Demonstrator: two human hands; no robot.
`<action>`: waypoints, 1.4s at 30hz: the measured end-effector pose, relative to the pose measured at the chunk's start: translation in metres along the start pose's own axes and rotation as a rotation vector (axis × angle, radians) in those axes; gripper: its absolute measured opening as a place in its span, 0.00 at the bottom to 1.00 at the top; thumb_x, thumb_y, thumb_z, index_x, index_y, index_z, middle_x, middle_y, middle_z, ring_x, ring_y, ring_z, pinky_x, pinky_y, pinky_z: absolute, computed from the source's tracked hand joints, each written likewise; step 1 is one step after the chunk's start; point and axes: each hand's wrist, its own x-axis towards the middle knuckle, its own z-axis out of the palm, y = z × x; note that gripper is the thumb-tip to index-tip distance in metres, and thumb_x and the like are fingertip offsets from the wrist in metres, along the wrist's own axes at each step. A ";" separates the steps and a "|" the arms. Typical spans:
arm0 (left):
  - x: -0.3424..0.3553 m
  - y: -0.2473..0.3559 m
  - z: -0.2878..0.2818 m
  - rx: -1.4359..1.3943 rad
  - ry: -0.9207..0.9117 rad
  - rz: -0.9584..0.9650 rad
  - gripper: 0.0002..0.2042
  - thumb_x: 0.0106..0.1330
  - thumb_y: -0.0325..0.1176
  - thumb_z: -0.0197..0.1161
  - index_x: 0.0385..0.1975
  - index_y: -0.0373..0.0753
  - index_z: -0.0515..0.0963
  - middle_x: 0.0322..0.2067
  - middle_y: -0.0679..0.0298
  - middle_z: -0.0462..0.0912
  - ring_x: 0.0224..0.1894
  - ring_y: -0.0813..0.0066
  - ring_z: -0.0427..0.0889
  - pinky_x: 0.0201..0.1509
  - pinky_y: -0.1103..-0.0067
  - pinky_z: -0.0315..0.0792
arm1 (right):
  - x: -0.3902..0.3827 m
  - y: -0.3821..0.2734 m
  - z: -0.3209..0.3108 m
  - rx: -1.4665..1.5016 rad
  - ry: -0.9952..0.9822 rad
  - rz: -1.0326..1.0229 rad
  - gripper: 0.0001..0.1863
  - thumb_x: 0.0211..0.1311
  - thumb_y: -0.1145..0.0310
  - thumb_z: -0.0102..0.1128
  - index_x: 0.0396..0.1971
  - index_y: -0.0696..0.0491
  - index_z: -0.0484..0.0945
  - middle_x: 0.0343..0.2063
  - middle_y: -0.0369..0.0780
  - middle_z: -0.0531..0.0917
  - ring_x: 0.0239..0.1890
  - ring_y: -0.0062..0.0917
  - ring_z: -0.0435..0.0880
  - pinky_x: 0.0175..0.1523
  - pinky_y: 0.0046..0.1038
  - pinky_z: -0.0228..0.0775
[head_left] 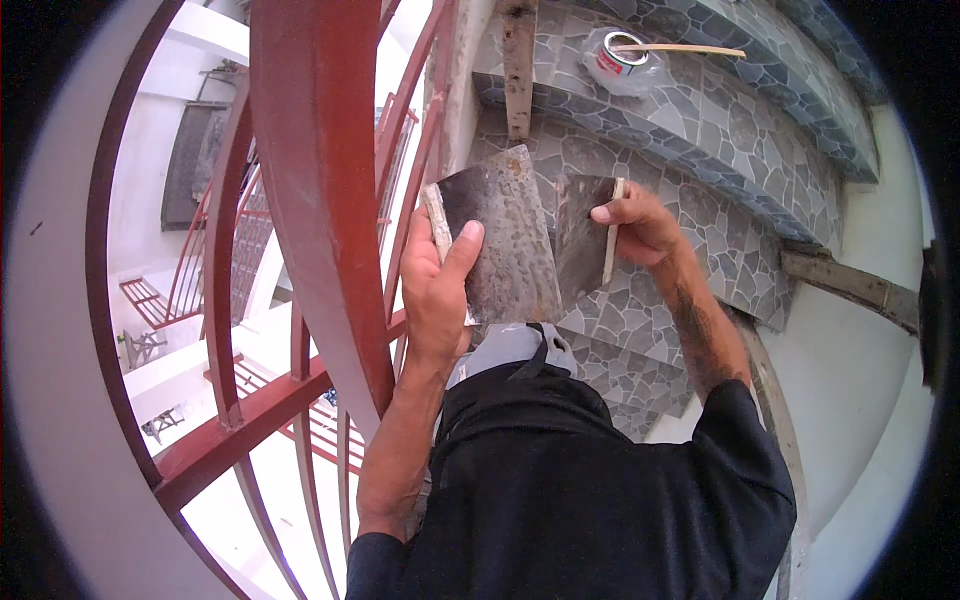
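My left hand [437, 290] is closed on a flat spreader blade [515, 240] by the pale strip along its left edge, thumb on its face. That blade is dark near the strip and mottled grey across the rest. In my right hand [645, 225] is a second, smaller-looking dark spreader blade [580, 235], gripped by the pale strip along its right edge. The two blades are held side by side in front of my body, their inner edges close together. Whether they touch, I cannot tell.
A red metal railing [330, 190] rises close on my left, with a drop beyond it. Stone-patterned stairs [690, 120] curve up ahead and to the right. On a step sits a small tin [622, 52] in clear plastic, a thin stick [690, 48] across it. Wooden beams [850, 290] brace the wall.
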 end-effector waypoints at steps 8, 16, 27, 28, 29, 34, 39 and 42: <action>0.004 -0.007 0.004 -0.284 -0.003 -0.149 0.22 0.71 0.26 0.53 0.64 0.34 0.60 0.52 0.58 0.75 0.52 0.74 0.78 0.59 0.75 0.72 | 0.009 0.027 0.019 0.212 -0.066 0.002 0.26 0.53 0.77 0.59 0.55 0.66 0.71 0.51 0.53 0.79 0.54 0.39 0.81 0.64 0.42 0.69; 0.013 -0.018 0.000 -0.222 0.016 -0.099 0.22 0.71 0.26 0.52 0.64 0.34 0.60 0.52 0.59 0.75 0.51 0.74 0.77 0.58 0.75 0.73 | 0.011 0.034 0.031 0.362 -0.069 0.021 0.28 0.56 0.78 0.58 0.59 0.64 0.67 0.53 0.52 0.78 0.54 0.39 0.81 0.63 0.44 0.72; 0.022 -0.017 0.004 -0.064 0.157 -0.008 0.19 0.72 0.27 0.52 0.61 0.33 0.63 0.51 0.60 0.75 0.52 0.76 0.74 0.60 0.76 0.69 | 0.002 0.041 0.020 0.382 -0.038 0.004 0.26 0.57 0.80 0.56 0.58 0.67 0.67 0.51 0.53 0.79 0.53 0.40 0.82 0.61 0.43 0.74; 0.022 -0.015 0.003 -0.063 0.195 -0.002 0.19 0.72 0.27 0.52 0.61 0.33 0.63 0.51 0.59 0.74 0.52 0.75 0.74 0.60 0.76 0.68 | 0.000 0.041 0.019 0.381 -0.044 0.001 0.26 0.56 0.80 0.56 0.58 0.66 0.68 0.50 0.52 0.80 0.52 0.38 0.82 0.61 0.42 0.74; 0.022 -0.014 0.002 -0.062 0.233 0.004 0.19 0.72 0.26 0.52 0.61 0.32 0.63 0.52 0.58 0.74 0.52 0.75 0.74 0.60 0.76 0.68 | 0.000 0.042 0.017 0.381 -0.043 0.001 0.26 0.56 0.80 0.56 0.58 0.66 0.68 0.50 0.52 0.80 0.52 0.38 0.82 0.61 0.42 0.74; 0.007 -0.012 -0.007 0.628 0.302 0.275 0.22 0.70 0.31 0.57 0.58 0.26 0.62 0.49 0.48 0.75 0.51 0.63 0.77 0.56 0.72 0.69 | 0.005 0.041 -0.009 0.254 0.000 -0.001 0.27 0.56 0.78 0.59 0.58 0.64 0.69 0.53 0.49 0.79 0.53 0.36 0.82 0.63 0.41 0.72; -0.050 0.026 0.005 1.082 -0.115 0.547 0.15 0.64 0.27 0.62 0.50 0.32 0.72 0.37 0.52 0.81 0.33 0.58 0.84 0.38 0.70 0.78 | 0.032 0.033 -0.016 -0.044 0.241 -0.060 0.25 0.56 0.76 0.59 0.56 0.63 0.71 0.50 0.48 0.81 0.52 0.36 0.82 0.61 0.40 0.73; -0.064 0.041 -0.008 1.131 -0.296 0.780 0.13 0.62 0.27 0.63 0.46 0.37 0.75 0.35 0.58 0.82 0.32 0.62 0.84 0.33 0.72 0.79 | 0.078 0.035 -0.019 -0.630 0.406 -0.065 0.23 0.57 0.72 0.58 0.54 0.60 0.74 0.50 0.51 0.80 0.49 0.39 0.83 0.59 0.39 0.73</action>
